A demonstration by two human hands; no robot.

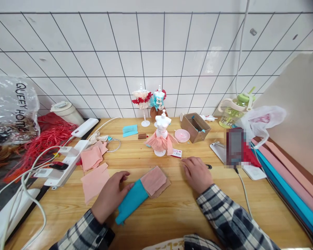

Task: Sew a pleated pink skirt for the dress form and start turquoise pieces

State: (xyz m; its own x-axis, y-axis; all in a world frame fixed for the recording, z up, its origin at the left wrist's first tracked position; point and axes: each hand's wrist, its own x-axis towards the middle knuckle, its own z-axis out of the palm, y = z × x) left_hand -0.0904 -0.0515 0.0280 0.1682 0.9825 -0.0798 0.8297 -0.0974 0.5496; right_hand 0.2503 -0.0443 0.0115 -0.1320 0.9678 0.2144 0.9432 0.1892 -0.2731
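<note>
My left hand point(114, 193) is at the left edge of a strip of blue crepe-like material point(132, 201), thumb and forefinger apart and the thumb tip by the strip. A stack of dusty pink pieces point(153, 181) overlaps the strip's upper end. My right hand point(197, 174) rests on the table with loosely bent fingers; what is under its palm is hidden. Just beside it shows a small black loop point(209, 166), perhaps a tool's handle. Beyond both hands stands a white mini dress form point(162, 123) wearing a peach skirt point(161, 142).
Peach squares point(95, 180) lie left, near a power strip point(67, 165) with cables. Two dressed mini forms point(143, 99) stand by the tiled wall. A pink bowl point(182, 135), cardboard box point(195, 127), bottle point(233, 113) and pixelated phone point(234, 147) are toward the right.
</note>
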